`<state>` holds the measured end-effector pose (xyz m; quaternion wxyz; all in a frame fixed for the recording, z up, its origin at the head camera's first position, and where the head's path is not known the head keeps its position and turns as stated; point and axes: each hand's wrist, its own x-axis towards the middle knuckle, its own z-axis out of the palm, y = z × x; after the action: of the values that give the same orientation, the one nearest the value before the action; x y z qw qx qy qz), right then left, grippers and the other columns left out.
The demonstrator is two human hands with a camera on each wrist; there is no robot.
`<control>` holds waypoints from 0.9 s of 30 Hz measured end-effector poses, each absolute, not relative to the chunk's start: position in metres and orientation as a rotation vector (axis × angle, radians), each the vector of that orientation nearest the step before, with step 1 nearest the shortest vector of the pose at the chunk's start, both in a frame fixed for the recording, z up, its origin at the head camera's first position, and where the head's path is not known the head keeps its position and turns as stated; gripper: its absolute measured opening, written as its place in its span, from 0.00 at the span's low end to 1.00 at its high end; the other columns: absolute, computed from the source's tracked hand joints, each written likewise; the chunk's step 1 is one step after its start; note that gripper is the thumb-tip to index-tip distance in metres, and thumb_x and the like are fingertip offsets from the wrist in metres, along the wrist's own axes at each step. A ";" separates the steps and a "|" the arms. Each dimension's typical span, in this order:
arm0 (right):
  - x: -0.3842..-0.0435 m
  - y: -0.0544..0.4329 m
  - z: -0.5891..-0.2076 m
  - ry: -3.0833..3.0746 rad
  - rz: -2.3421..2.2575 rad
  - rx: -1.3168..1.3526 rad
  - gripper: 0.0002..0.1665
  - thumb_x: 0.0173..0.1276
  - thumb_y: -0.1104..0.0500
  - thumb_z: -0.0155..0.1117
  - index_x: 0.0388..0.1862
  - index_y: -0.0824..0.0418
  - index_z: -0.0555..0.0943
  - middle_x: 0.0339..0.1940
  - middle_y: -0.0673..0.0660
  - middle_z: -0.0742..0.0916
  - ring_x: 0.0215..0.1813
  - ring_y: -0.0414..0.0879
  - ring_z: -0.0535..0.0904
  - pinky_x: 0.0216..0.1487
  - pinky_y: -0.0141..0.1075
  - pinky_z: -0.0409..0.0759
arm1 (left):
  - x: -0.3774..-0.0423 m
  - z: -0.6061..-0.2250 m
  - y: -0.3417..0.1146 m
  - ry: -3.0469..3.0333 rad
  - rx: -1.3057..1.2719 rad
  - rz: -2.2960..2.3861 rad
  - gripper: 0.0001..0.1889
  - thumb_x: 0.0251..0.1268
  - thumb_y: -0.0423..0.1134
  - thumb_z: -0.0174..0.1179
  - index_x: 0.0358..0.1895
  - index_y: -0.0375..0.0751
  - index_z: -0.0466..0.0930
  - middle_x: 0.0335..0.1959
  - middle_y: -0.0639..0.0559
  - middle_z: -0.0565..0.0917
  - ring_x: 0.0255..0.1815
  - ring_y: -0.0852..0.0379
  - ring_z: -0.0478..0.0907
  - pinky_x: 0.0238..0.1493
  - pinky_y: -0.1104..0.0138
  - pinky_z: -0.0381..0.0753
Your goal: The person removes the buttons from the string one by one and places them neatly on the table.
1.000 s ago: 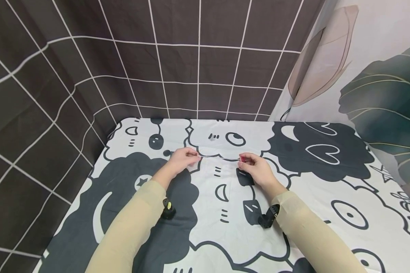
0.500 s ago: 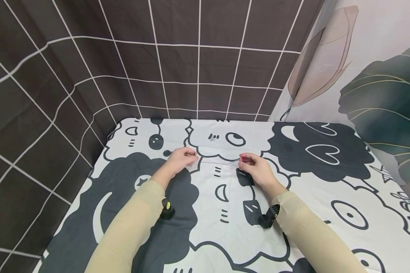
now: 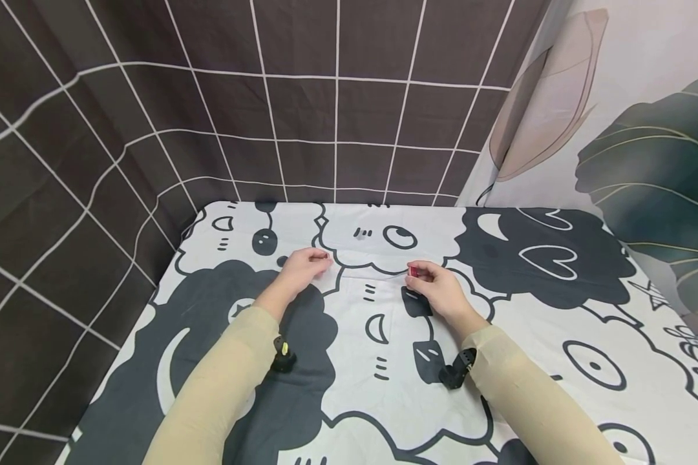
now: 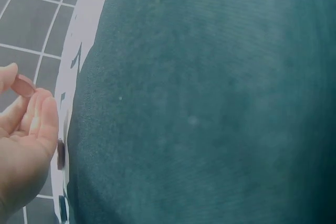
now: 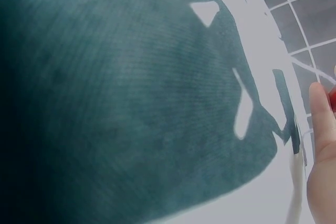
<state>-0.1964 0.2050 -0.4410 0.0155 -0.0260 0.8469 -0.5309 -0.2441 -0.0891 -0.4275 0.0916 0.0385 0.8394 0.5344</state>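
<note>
In the head view my right hand pinches a small red object between thumb and fingers, above the white and dark-grey patterned cloth. Most of the object is covered by the fingers, so its kind is unclear. From its side a thin, pale translucent strip runs off toward the left in the right wrist view. Farther left my left hand has its thumb and fingertips together on a small reddish piece. Whether the strip reaches that piece cannot be told.
A dark curtain with white grid lines hangs behind and at the left. At the right hangs a leaf-printed cloth. Each wrist carries a small black camera; the left one hangs low above the patterned cloth.
My left hand has moved a little to the left, away from the right hand, widening the gap between them. The right hand and its red object stay in place.
</note>
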 end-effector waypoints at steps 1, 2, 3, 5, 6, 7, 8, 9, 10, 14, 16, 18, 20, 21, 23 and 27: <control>-0.197 0.205 -0.441 2.634 -1.652 -0.077 0.24 0.62 0.57 0.65 0.56 0.64 0.76 0.43 0.60 0.83 0.41 0.46 0.81 0.38 0.26 0.77 | -0.244 -0.427 -0.089 2.499 0.111 1.584 0.18 0.63 0.40 0.58 0.53 0.34 0.77 0.47 0.43 0.81 0.39 0.54 0.79 0.44 0.66 0.77; -0.197 0.205 -0.441 2.636 -1.650 -0.074 0.24 0.62 0.57 0.65 0.56 0.64 0.76 0.43 0.60 0.83 0.41 0.46 0.81 0.38 0.26 0.77 | -0.245 -0.427 -0.089 2.503 0.106 1.586 0.18 0.63 0.41 0.58 0.53 0.34 0.77 0.47 0.43 0.81 0.39 0.54 0.78 0.44 0.66 0.77; -0.197 0.205 -0.441 2.639 -1.647 -0.074 0.24 0.62 0.57 0.65 0.56 0.64 0.76 0.43 0.60 0.83 0.40 0.45 0.81 0.38 0.26 0.77 | -0.245 -0.426 -0.089 2.509 0.102 1.584 0.19 0.64 0.41 0.58 0.54 0.34 0.77 0.47 0.43 0.81 0.39 0.54 0.78 0.43 0.65 0.76; -0.197 0.205 -0.441 2.641 -1.647 -0.073 0.24 0.62 0.57 0.65 0.56 0.64 0.76 0.43 0.60 0.83 0.40 0.45 0.81 0.38 0.26 0.77 | -0.245 -0.426 -0.089 2.523 0.099 1.577 0.19 0.64 0.42 0.58 0.54 0.35 0.77 0.47 0.43 0.81 0.37 0.54 0.78 0.42 0.66 0.76; -0.197 0.205 -0.441 2.646 -1.643 -0.073 0.24 0.62 0.57 0.65 0.56 0.64 0.76 0.43 0.60 0.83 0.40 0.44 0.81 0.38 0.26 0.77 | -0.245 -0.426 -0.090 2.530 0.097 1.574 0.19 0.64 0.42 0.59 0.54 0.35 0.76 0.46 0.43 0.81 0.37 0.54 0.78 0.42 0.66 0.75; -0.197 0.205 -0.442 2.649 -1.636 -0.073 0.24 0.63 0.57 0.65 0.56 0.64 0.76 0.43 0.60 0.83 0.40 0.44 0.81 0.38 0.26 0.76 | -0.246 -0.426 -0.091 2.529 0.090 1.583 0.19 0.63 0.42 0.59 0.55 0.35 0.76 0.45 0.44 0.81 0.36 0.54 0.77 0.41 0.66 0.75; -0.197 0.206 -0.442 2.653 -1.631 -0.075 0.24 0.63 0.57 0.65 0.56 0.64 0.76 0.43 0.59 0.83 0.41 0.44 0.81 0.38 0.26 0.76 | -0.246 -0.426 -0.091 2.527 0.080 1.591 0.20 0.63 0.41 0.60 0.55 0.35 0.75 0.45 0.44 0.81 0.35 0.55 0.77 0.40 0.66 0.75; -0.197 0.206 -0.442 2.654 -1.628 -0.075 0.24 0.63 0.57 0.65 0.56 0.64 0.76 0.43 0.59 0.83 0.41 0.45 0.81 0.38 0.26 0.76 | -0.246 -0.425 -0.091 2.527 0.070 1.597 0.20 0.62 0.41 0.60 0.55 0.35 0.75 0.44 0.44 0.81 0.35 0.55 0.77 0.40 0.67 0.75; -0.196 0.206 -0.442 2.656 -1.627 -0.076 0.24 0.62 0.56 0.65 0.56 0.64 0.76 0.43 0.59 0.84 0.41 0.45 0.81 0.38 0.26 0.76 | -0.246 -0.425 -0.092 2.525 0.059 1.601 0.21 0.62 0.41 0.60 0.55 0.35 0.74 0.44 0.43 0.81 0.36 0.55 0.77 0.40 0.66 0.75; -0.196 0.206 -0.441 2.661 -1.622 -0.079 0.24 0.62 0.57 0.65 0.56 0.63 0.77 0.43 0.59 0.84 0.41 0.46 0.81 0.38 0.27 0.76 | -0.247 -0.424 -0.093 2.507 0.024 1.620 0.21 0.62 0.42 0.60 0.55 0.34 0.74 0.47 0.42 0.81 0.40 0.52 0.78 0.44 0.65 0.76; -0.196 0.206 -0.441 2.661 -1.622 -0.088 0.24 0.62 0.57 0.65 0.56 0.63 0.76 0.43 0.59 0.84 0.41 0.46 0.81 0.38 0.27 0.76 | -0.248 -0.424 -0.093 2.506 0.022 1.615 0.20 0.63 0.42 0.60 0.54 0.33 0.75 0.48 0.42 0.81 0.42 0.51 0.78 0.45 0.64 0.76; -0.196 0.206 -0.441 2.655 -1.629 -0.083 0.24 0.62 0.57 0.65 0.56 0.63 0.76 0.43 0.59 0.84 0.41 0.46 0.81 0.38 0.27 0.76 | -0.248 -0.424 -0.093 2.505 0.026 1.615 0.20 0.64 0.42 0.59 0.53 0.33 0.76 0.48 0.42 0.81 0.42 0.51 0.78 0.44 0.64 0.76; -0.196 0.206 -0.441 2.651 -1.634 -0.079 0.24 0.62 0.56 0.65 0.56 0.63 0.76 0.43 0.59 0.84 0.41 0.46 0.81 0.38 0.27 0.76 | -0.248 -0.424 -0.093 2.509 0.031 1.612 0.20 0.64 0.43 0.59 0.53 0.32 0.75 0.47 0.41 0.81 0.41 0.51 0.78 0.43 0.64 0.76; -0.195 0.206 -0.441 2.653 -1.631 -0.087 0.24 0.62 0.56 0.65 0.56 0.64 0.76 0.44 0.59 0.83 0.41 0.46 0.81 0.38 0.27 0.76 | -0.248 -0.423 -0.093 2.512 0.032 1.607 0.20 0.65 0.43 0.58 0.54 0.32 0.75 0.47 0.41 0.81 0.41 0.51 0.78 0.43 0.64 0.76; -0.195 0.206 -0.441 2.650 -1.635 -0.079 0.24 0.62 0.56 0.65 0.56 0.63 0.76 0.44 0.59 0.84 0.42 0.46 0.81 0.38 0.27 0.77 | -0.248 -0.423 -0.093 2.524 0.030 1.598 0.20 0.65 0.44 0.57 0.55 0.33 0.75 0.47 0.42 0.81 0.42 0.51 0.78 0.43 0.64 0.76; -0.195 0.206 -0.441 2.656 -1.625 -0.086 0.24 0.62 0.56 0.64 0.56 0.63 0.76 0.44 0.59 0.84 0.42 0.47 0.81 0.39 0.26 0.76 | -0.248 -0.423 -0.095 2.548 0.007 1.585 0.21 0.65 0.45 0.57 0.56 0.35 0.75 0.49 0.43 0.81 0.43 0.53 0.78 0.44 0.65 0.76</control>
<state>-0.1954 0.2062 -0.4410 0.0131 -0.0276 0.8526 -0.5217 -0.2483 -0.0945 -0.4229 0.0704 0.0023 0.8471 0.5267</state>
